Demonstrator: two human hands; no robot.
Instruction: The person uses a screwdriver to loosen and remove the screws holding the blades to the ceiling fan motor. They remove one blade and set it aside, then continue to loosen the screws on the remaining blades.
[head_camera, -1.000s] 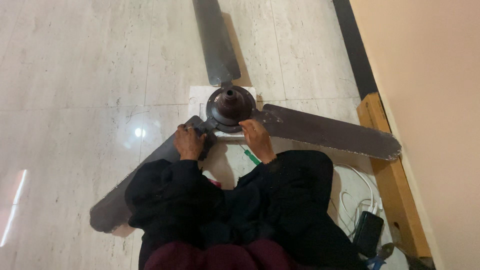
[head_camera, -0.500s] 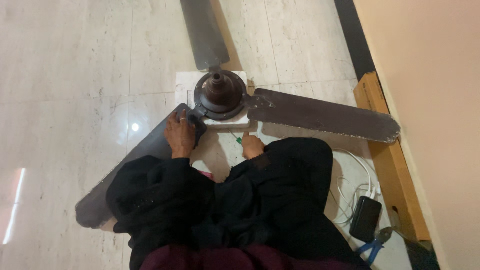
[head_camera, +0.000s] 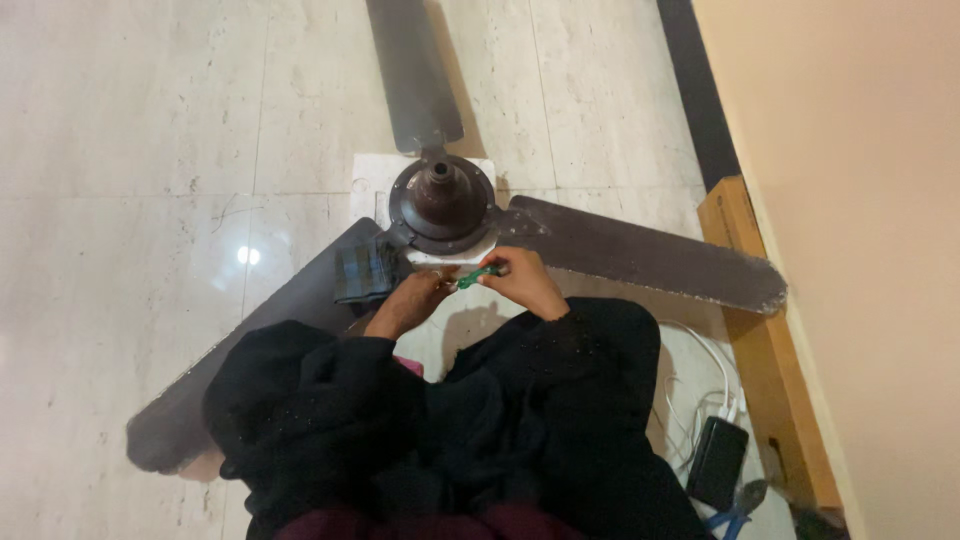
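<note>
A dark brown ceiling fan lies on the marble floor, its round motor hub (head_camera: 441, 203) on a white sheet (head_camera: 367, 178) and three blades spread out. My right hand (head_camera: 521, 281) grips a small green-handled tool (head_camera: 477, 273) just below the hub. My left hand (head_camera: 412, 299) meets the tool's other end with its fingertips. A folded dark checked cloth (head_camera: 362, 271) rests on the left blade (head_camera: 260, 345) beside my left hand. Black sleeves cover both arms.
A wooden strip (head_camera: 762, 345) runs along the beige wall at the right. Beside it lie a white cable (head_camera: 712, 375), a black phone-like slab (head_camera: 717, 461) and blue-handled pliers (head_camera: 738, 512). The right blade (head_camera: 640, 258) reaches toward the wood.
My left hand left the blade, where the checked cloth now lies. My right hand picked up the green tool and both hands came together below the hub.
</note>
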